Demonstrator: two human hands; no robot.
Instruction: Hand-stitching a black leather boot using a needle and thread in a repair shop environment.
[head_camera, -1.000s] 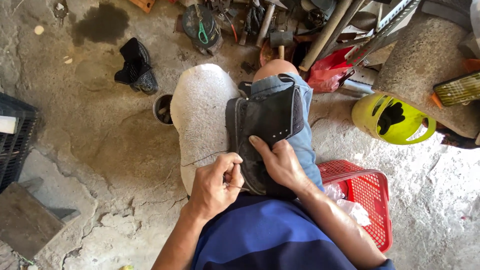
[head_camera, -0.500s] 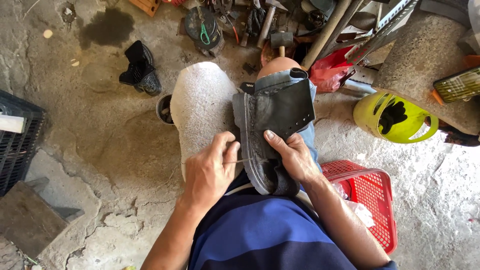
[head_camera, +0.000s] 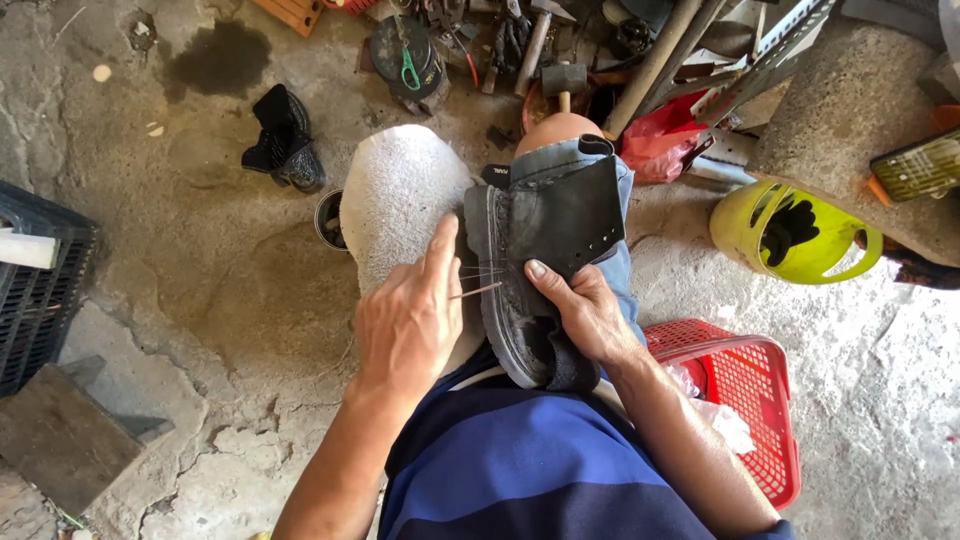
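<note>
Left hand (head_camera: 410, 320) lifted, pinching awl (head_camera: 476, 291) (sole edge); right hand (head_camera: 580, 315) grips boot (head_camera: 545, 240).

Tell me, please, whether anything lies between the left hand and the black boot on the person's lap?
Nothing solid does. The left hand sits beside the sole edge of the black boot, holding a thin needle-like tool toward it; only fine threads cross the small gap. The right hand grips the boot's upper.

A rough cobbler's workshop at ground level, with a cracked concrete floor (head_camera: 200, 300) stained dark in places. Hammers (head_camera: 560, 80), pliers and metal rods lie heaped along the far edge. A spare black boot (head_camera: 285, 140) sits on the floor, with a red plastic basket (head_camera: 750, 400), a yellow-green jug (head_camera: 790, 235) and a black crate (head_camera: 40, 290) nearby.
</note>
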